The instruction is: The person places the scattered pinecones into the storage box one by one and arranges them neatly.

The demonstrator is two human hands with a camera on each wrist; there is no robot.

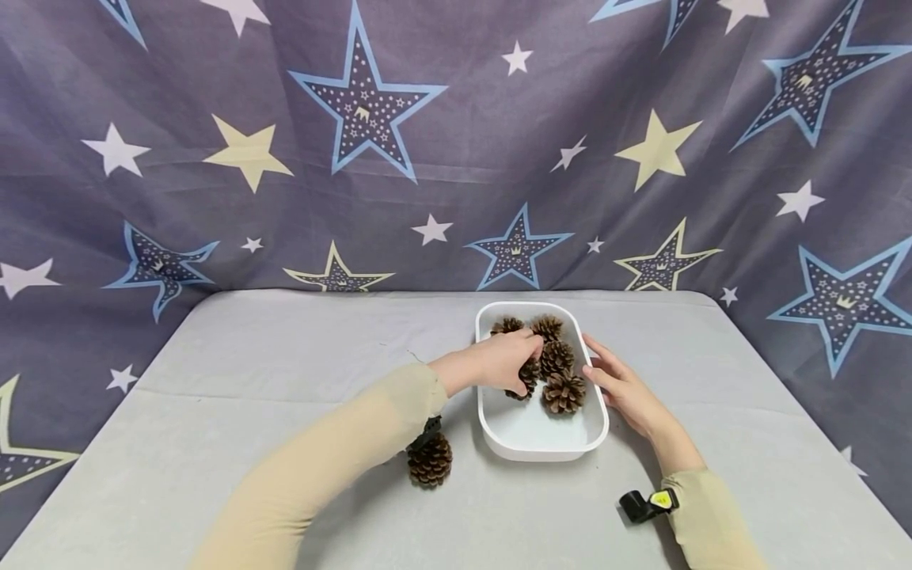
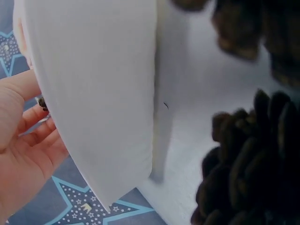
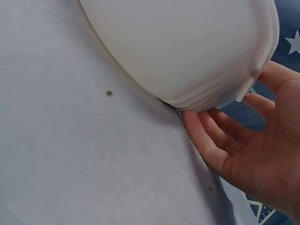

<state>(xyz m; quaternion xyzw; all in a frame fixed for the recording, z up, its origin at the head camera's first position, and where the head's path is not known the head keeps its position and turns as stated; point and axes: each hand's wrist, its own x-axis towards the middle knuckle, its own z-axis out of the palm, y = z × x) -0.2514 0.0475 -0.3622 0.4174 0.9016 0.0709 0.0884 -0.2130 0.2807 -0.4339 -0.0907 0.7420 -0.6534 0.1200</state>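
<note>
- At the left, a loose pine cone (image 1: 431, 469) is lying on the tabletop beneath the left wrist's black camera mount (image 1: 427, 434); keeping that forearm raised would probably avoid rolling it.
- The left hand (image 1: 507, 364) is reaching over the container's left rim, thumb and fingers curling closely around a gripped pine cone (image 1: 526, 381); how firmly, I cannot tell. A light hold and a low, straight release would likely suit its brittle scales.
- The white container (image 1: 543, 454) is standing upright, with the gripped cone inside and four other pine cones (image 1: 564, 393) grouped along its far and right parts; its near floor is offering the easiest room.
- The right hand (image 1: 627, 392) is bracing the right wall, partly closed, its thumb by the rim and fingers at the lower edge; steady, gentle pressure should stop sliding.
- The pale grey tabletop (image 1: 285, 348) is stretching beneath everything, showing faint creases and small dark specks.
- Behind it, a grey-purple star-print curtain (image 1: 442, 190) is hanging in soft folds across the whole width.
</note>
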